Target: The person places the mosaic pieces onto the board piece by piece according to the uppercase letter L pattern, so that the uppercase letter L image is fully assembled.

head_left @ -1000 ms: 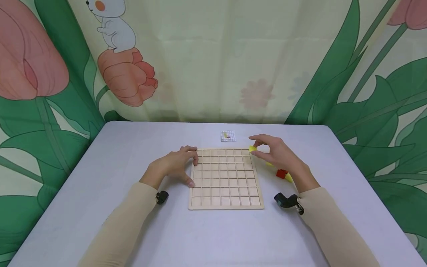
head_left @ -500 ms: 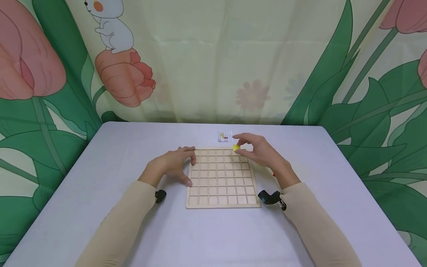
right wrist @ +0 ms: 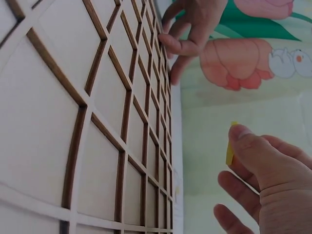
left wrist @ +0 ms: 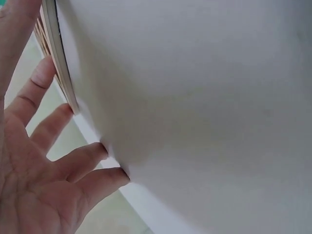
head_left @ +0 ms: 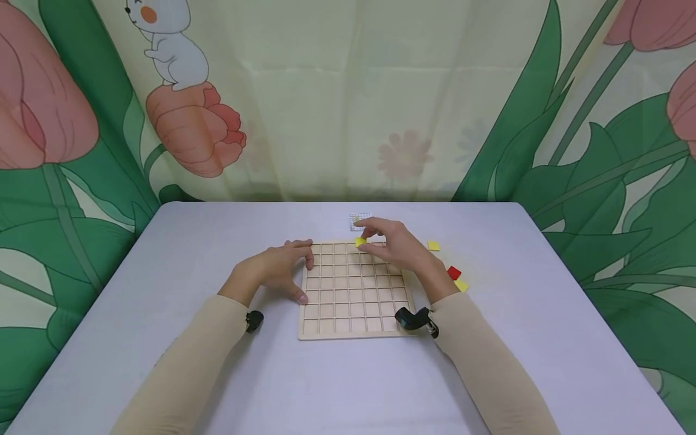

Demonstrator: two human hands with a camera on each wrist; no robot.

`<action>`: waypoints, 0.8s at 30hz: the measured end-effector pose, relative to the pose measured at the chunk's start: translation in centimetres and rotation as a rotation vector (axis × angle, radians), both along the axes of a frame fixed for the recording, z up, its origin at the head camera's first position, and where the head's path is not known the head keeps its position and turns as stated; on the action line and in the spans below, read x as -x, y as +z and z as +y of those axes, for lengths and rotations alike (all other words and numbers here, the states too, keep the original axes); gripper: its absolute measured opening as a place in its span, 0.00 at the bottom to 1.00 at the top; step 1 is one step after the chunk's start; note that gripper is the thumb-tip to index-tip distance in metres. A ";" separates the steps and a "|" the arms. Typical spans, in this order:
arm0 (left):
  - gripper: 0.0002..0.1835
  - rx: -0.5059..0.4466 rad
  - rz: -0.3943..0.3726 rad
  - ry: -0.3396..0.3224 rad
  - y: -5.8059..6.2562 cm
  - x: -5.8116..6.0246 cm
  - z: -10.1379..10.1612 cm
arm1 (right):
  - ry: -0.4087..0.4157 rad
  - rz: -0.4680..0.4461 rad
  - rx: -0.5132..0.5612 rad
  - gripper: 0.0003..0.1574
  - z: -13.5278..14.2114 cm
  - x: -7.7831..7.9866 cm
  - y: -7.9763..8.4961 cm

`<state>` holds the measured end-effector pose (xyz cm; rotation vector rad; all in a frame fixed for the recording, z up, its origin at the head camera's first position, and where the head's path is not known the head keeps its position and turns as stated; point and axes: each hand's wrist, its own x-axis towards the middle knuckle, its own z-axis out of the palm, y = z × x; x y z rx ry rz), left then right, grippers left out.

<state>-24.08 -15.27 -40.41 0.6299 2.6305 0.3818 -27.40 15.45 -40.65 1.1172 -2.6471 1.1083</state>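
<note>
A wooden grid board (head_left: 348,296) with square cells lies on the white table. My right hand (head_left: 399,246) pinches a small yellow square tile (head_left: 360,241) between thumb and finger, over the board's far edge. The right wrist view shows that tile (right wrist: 229,150) from its thin side, with the other fingers spread away from it. At the board's left side my left hand (head_left: 274,266) rests with spread fingers, thumb lower down and fingertips near the far left corner. In the left wrist view the fingers (left wrist: 51,124) touch the board's edge and the tabletop.
Right of the board lie a yellow tile (head_left: 433,246), a red tile (head_left: 454,273) and another yellow tile (head_left: 461,285). Behind the board is a small printed grid card (head_left: 353,228), partly covered by my right hand. A patterned curtain (head_left: 326,121) hangs beyond the table.
My right hand has carried the yellow tile leftward, from the board's far right corner along its far edge. The loose tiles on the right are now uncovered. My left hand stays at the board.
</note>
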 end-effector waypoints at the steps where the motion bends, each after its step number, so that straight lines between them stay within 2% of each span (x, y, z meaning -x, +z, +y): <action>1: 0.37 0.004 0.000 0.000 0.0 0.0 0.1 | 0.005 -0.007 0.008 0.32 -0.1 0.1 -0.1; 8: 0.36 -0.004 -0.002 0.014 0.6 -0.1 0.1 | 0.014 -0.012 0.006 0.31 -0.7 0.9 -0.5; 13: 0.36 -0.003 -0.011 0.032 0.2 0.0 0.1 | -0.001 -0.095 -0.006 0.33 -1.6 0.7 -0.8; 18: 0.36 -0.011 -0.015 0.028 -0.1 -0.1 0.2 | -0.032 -0.139 -0.069 0.34 -2.4 0.1 -1.1; 24: 0.36 0.003 -0.002 0.034 0.1 -0.3 0.5 | -0.018 -0.109 -0.097 0.33 -3.3 0.1 -1.3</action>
